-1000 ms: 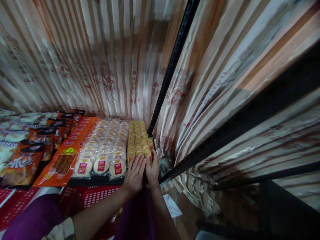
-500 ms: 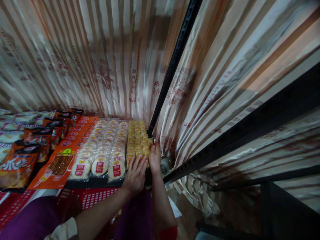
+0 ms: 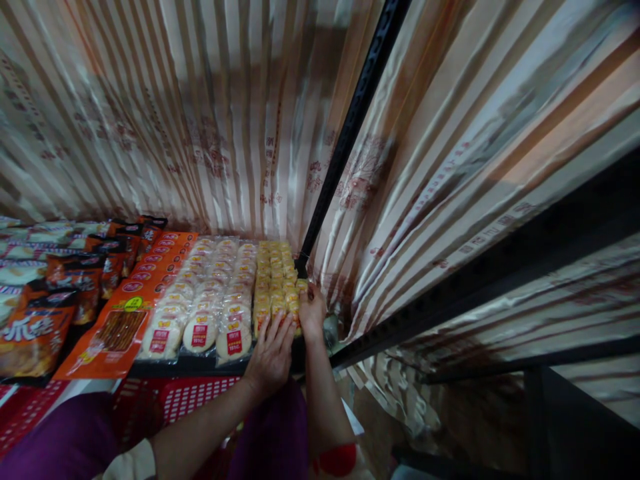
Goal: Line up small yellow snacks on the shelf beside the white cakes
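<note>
Small yellow-wrapped snack packets (image 3: 277, 273) stand in tight rows at the right end of a dark shelf (image 3: 195, 365). My left hand (image 3: 273, 347) lies against their front, fingers stretched out over the nearest packets. At their right side is my right hand (image 3: 312, 311), its fingers curled in by the edge of the rows beside the black post. What those fingers hold, if anything, is hidden. Just left of the yellow packets are rows of clear-wrapped round white crackers (image 3: 234, 337) with red labels.
Orange bags of brown sticks (image 3: 120, 327) and orange-black snack bags (image 3: 37, 337) continue leftward. A black slotted post (image 3: 340, 153) rises behind my right hand. Striped plastic sheeting (image 3: 225, 120) hangs behind the shelf. Below it is a red perforated basket (image 3: 193, 395).
My right hand's fingers, stretched upward before, are now curled in at the packets' right edge. My left hand stays almost in place on the front.
</note>
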Available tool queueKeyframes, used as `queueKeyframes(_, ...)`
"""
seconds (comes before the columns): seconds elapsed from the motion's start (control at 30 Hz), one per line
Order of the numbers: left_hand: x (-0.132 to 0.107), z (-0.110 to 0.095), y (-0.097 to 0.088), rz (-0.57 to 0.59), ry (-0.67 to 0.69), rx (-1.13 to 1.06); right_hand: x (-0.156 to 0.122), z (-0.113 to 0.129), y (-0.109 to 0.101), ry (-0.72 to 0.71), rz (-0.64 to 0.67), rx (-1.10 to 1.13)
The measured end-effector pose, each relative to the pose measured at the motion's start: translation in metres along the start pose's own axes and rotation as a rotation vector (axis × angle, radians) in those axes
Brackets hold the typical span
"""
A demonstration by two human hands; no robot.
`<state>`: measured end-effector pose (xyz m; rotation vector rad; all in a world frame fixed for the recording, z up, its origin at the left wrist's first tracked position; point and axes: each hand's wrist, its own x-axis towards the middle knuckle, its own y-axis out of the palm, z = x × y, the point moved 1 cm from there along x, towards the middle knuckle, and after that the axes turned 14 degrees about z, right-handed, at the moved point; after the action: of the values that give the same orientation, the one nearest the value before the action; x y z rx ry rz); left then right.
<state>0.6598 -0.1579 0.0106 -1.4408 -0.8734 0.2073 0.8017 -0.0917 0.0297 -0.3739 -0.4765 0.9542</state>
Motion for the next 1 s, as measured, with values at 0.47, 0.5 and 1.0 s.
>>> queueKeyframes(0.47,-0.001,0.0,0.003,0.006,-0.01,0.021,-0.005,0.017,-0.009,-0.001,-0.114,0.01)
queueKeyframes(0.5,-0.001,0.0,0.003,0.009,-0.006,0.024,-0.006,0.02,-0.01,-0.02,-0.127,-0.007)
queueKeyframes(1.0,-0.001,0.003,0.0,0.029,0.008,0.012,-0.08,0.051,-0.035,-0.212,-0.154,-0.152)
